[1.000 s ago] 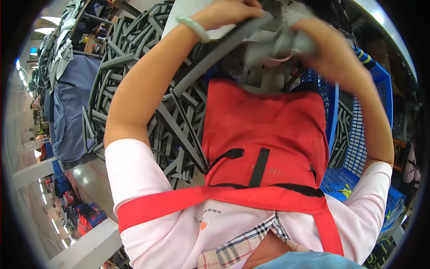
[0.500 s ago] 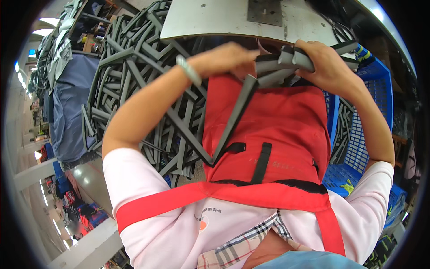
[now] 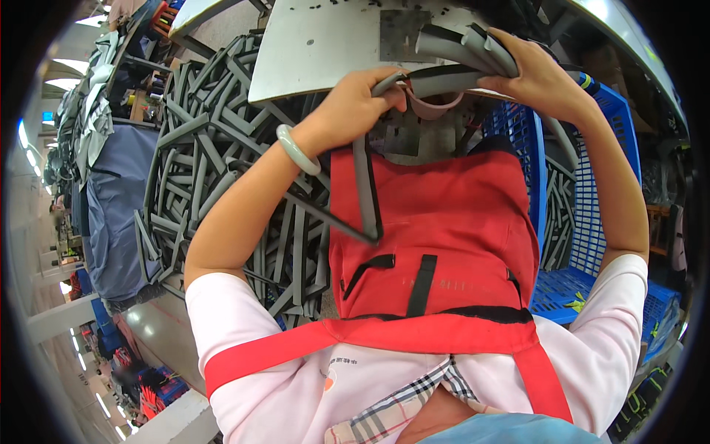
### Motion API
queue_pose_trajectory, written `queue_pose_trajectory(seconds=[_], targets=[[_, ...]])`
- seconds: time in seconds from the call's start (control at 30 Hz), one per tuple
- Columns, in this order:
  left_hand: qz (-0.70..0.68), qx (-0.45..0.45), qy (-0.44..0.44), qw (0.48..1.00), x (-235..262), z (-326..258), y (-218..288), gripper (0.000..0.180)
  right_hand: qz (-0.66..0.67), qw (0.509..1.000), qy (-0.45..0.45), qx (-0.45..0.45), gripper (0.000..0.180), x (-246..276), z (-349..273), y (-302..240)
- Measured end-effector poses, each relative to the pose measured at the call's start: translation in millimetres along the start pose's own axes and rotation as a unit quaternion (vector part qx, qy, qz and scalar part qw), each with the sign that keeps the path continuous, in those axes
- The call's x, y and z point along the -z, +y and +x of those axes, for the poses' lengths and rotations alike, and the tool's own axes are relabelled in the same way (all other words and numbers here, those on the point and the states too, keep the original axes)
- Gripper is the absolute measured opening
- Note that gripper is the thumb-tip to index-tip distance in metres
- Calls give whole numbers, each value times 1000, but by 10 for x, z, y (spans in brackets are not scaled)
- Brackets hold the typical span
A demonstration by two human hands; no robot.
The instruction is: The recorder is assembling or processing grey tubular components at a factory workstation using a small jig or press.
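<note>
My right hand (image 3: 529, 74) is wrapped around a small bundle of grey strips with black edges (image 3: 462, 48), just over the white table's edge. A single strip (image 3: 444, 80) runs from that grip toward my left hand. The left hand (image 3: 362, 103), a pale bangle at its wrist, has its fingers closed on the end of a grey strip (image 3: 388, 83). Below it a bent grey-and-black strip (image 3: 364, 185) hangs in front of my red apron (image 3: 451, 200); whether its top is in the left hand is hidden. A pinkish curved band (image 3: 435, 109) shows beneath the strips.
A big heap of bent grey strips (image 3: 196, 159) fills the left side. The white table (image 3: 318, 55) with a metal plate (image 3: 403, 37) stands ahead. At my right is a blue plastic crate (image 3: 625, 140) holding more strips. A blue-grey cloth (image 3: 122, 200) hangs far left.
My view has shifted a little. The right hand's bundle has risen over the table, its strips fanned apart. My left hand, blurred before, now pinches a strip's end farther from the right hand.
</note>
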State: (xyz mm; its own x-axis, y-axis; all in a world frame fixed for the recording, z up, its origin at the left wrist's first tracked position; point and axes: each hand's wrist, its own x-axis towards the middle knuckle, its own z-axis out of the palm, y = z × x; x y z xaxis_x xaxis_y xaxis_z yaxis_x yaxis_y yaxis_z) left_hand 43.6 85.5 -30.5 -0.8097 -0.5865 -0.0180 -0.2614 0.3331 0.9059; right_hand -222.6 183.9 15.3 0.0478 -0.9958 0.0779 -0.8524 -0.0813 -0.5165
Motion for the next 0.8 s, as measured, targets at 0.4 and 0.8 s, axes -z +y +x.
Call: queue_pose_trajectory(seconds=[0.4, 0.8], targets=[[-219, 48, 35, 974, 371, 608, -78, 32, 45, 998, 47, -29, 81, 92, 392, 366], [-121, 45, 111, 985, 533, 896, -200, 34, 72, 995, 48, -51, 65, 78, 681, 405]])
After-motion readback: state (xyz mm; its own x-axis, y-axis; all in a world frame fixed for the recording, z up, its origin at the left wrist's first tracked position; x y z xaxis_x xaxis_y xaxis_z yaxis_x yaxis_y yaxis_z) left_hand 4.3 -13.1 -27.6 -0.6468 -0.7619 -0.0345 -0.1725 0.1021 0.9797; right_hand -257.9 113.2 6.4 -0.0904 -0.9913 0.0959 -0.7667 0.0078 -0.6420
